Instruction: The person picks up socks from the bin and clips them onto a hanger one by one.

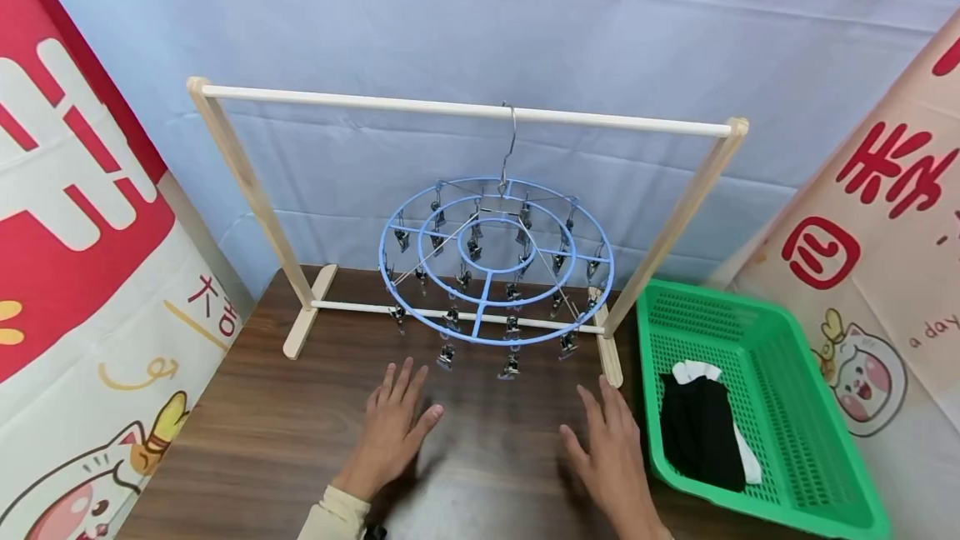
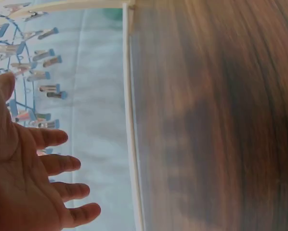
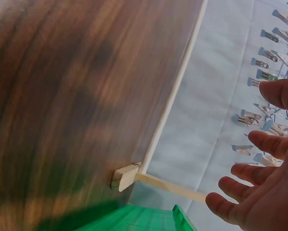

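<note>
Room here over the tabletop [image 1: 487,473], between left hand [image 1: 392,433] and right hand [image 1: 611,450]! Ahead, the blue clip hanger [image 1: 483,304] bars the way; rightward, the green basket [image 1: 819,440].

The left hand [image 1: 393,430] and right hand [image 1: 611,450] extend from the near side, well apart, fingers loosely spread, thumbs angled inward.

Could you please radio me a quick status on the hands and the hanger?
Left hand, right hand: both empty. Hanger: hooked on rail, no laundry clipped on. No obstacle seen between hands and hanger.
</note>
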A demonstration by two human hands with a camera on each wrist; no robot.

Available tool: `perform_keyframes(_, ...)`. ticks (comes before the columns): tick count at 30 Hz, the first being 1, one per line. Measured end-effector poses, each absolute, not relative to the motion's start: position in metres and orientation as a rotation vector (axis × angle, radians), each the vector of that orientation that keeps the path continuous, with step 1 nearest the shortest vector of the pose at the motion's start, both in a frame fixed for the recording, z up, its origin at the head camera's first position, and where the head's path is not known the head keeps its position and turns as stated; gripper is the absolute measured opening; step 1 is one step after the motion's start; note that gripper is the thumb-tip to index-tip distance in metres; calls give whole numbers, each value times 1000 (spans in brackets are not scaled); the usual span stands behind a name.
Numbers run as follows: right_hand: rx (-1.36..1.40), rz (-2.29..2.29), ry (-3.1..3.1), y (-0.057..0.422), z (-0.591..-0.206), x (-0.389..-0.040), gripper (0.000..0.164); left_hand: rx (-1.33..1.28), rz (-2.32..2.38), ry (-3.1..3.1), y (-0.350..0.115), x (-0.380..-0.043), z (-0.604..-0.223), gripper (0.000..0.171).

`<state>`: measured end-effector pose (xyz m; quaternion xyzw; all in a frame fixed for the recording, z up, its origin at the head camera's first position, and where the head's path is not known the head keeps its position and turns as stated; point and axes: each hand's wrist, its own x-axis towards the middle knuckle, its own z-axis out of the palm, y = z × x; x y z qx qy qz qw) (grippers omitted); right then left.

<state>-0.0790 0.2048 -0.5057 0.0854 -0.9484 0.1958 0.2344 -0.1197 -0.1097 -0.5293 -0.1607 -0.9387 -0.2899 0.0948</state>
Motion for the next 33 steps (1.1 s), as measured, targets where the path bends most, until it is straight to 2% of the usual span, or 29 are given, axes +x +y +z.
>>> perform_keyframes(5,215,592,-2594,212,-494,-77,59,-525,-981,-2653,-108,-119,-520,55)
perform_keyframes(16,125,631,-2681,227,-474,-72,54,-565,-1171,-2501,-106,-117,-498,45)
perform_keyframes(24,83,639,-2764,229,-473,-72,47,-486,-1367,-2483,-101,-116,-489,54)
perform_keyframes(33,66,586,-2898,235,-456,-80,30,-523,-1623,-2331,-92,-124,-472,47)
